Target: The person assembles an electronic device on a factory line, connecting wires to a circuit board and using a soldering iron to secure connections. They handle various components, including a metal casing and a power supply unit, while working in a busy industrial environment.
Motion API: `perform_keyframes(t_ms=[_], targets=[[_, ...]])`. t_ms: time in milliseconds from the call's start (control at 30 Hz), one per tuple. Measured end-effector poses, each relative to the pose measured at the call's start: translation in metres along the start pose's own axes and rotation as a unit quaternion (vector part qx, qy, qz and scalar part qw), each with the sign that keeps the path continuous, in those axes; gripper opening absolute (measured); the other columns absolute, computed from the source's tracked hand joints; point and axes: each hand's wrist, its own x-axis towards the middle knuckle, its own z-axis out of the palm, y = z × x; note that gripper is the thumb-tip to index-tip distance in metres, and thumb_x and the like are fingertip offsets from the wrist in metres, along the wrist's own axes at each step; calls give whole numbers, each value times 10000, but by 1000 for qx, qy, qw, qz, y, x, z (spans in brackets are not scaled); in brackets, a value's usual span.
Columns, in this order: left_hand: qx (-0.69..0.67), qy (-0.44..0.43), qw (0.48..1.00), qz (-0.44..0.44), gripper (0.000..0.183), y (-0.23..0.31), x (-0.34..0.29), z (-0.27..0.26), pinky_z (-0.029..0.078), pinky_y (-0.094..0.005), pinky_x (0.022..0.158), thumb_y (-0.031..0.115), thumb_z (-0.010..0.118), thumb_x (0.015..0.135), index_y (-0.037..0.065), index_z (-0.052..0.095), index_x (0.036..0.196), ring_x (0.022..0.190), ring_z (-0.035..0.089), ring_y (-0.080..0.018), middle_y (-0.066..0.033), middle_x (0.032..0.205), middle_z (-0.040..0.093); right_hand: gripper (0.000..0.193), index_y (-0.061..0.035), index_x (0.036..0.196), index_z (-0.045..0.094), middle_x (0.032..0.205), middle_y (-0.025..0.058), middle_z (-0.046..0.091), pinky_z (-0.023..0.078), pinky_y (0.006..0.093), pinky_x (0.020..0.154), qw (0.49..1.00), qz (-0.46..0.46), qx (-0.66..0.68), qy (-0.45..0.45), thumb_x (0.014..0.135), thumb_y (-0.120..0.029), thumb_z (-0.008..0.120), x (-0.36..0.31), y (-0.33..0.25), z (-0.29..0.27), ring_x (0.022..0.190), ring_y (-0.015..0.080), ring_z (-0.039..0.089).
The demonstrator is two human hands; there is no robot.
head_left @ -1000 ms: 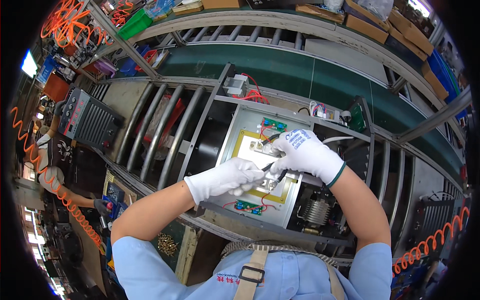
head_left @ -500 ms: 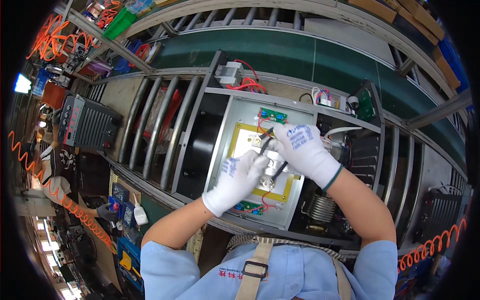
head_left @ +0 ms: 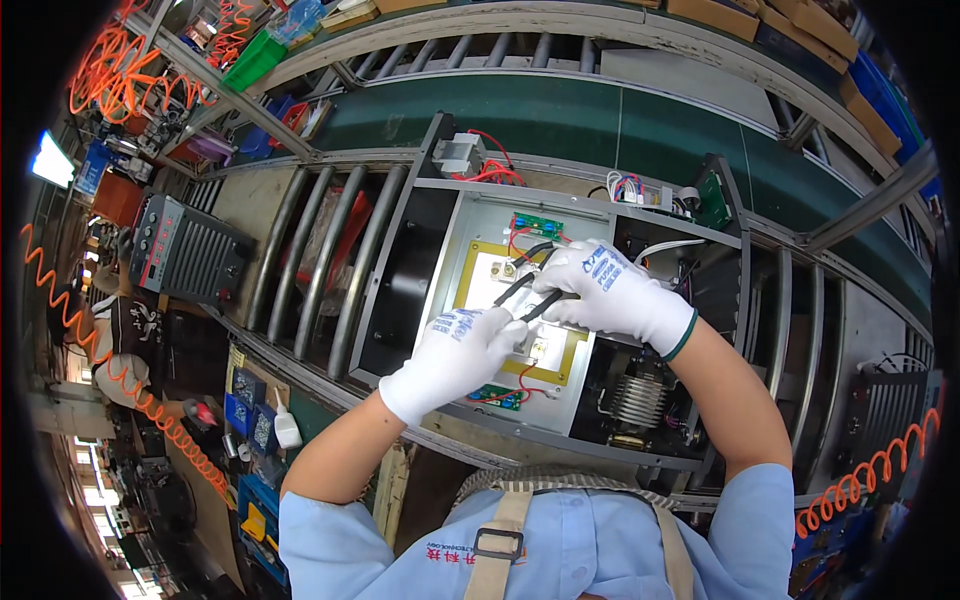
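Observation:
Both my hands wear white gloves and meet over an open metal machine housing [head_left: 445,290]. Between them a thick black cable [head_left: 516,290] is bent back on itself, so two lengths lie side by side. My right hand [head_left: 610,292] grips the cable from the upper right, fingers pinched. From the lower left, my left hand [head_left: 460,352] closes on it, its fingertips partly out of sight. Under the hands lies a shiny plate with a yellow border [head_left: 462,290] and metal terminals. Small green circuit boards with red wires sit above it [head_left: 537,227] and below it [head_left: 497,396].
A ribbed metal coil [head_left: 640,402] fills the housing's lower right section. Steel rollers [head_left: 325,262] flank the housing, and a green conveyor belt [head_left: 560,112] runs behind. At left stand a grey machine [head_left: 190,250], a white squeeze bottle [head_left: 286,428] and another person's arm [head_left: 150,402].
The cable has turned from a stretched line into a tight bend with two lengths together. My left hand has shifted slightly left; the right has tilted lower. The other person's hand has moved left from the bins.

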Motion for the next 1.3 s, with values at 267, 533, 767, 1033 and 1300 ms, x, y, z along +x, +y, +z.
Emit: perform_keyframes(t_ms=[267, 533, 767, 1033, 1300], targets=[[-416, -172, 848, -280, 317, -1, 13, -12, 337, -204, 403, 269, 500, 1023, 22, 656, 899, 434, 450, -62, -23, 639, 594, 257, -89, 1024, 688, 923, 112, 659, 483, 443, 864, 996, 16, -78, 33, 820, -246, 676, -4, 8, 16, 944, 316, 620], [-749, -39, 556, -359, 316, 48, 10, 40, 326, -184, 434, 292, 407, 1070, 23, 571, 1044, 526, 422, -61, -27, 752, 561, 231, -105, 931, 664, 863, 101, 661, 505, 441, 784, 985, 103, -129, 50, 822, -309, 670, 4, 2, 20, 901, 307, 638], [-758, -24, 580, -297, 398, 49, -10, 42, 418, -213, 476, 365, 452, 1048, -9, 583, 1080, 568, 544, -116, -97, 862, 661, 170, -131, 872, 693, 866, 84, 657, 512, 416, 769, 994, -24, -75, 78, 744, -241, 677, 8, 3, 10, 905, 286, 638], [-282, 481, 776, -293, 310, -31, -265, -52, 472, -200, 502, 194, 482, 1005, -42, 579, 1182, 613, 630, -118, -100, 844, 682, 210, -4, 937, 700, 845, 127, 638, 482, 336, 786, 997, 2, 55, 52, 788, -144, 652, 6, -7, 14, 837, 246, 627], [85, 264, 848, -451, 335, -149, -431, 181, 539, -427, 804, 218, 606, 893, 102, 626, 1207, 905, 661, -317, -123, 1003, 676, 346, -13, 1243, 632, 1194, 61, 661, 457, 278, 946, 956, 61, 236, 161, 965, -215, 595, -20, -58, 19, 1042, 135, 603]])
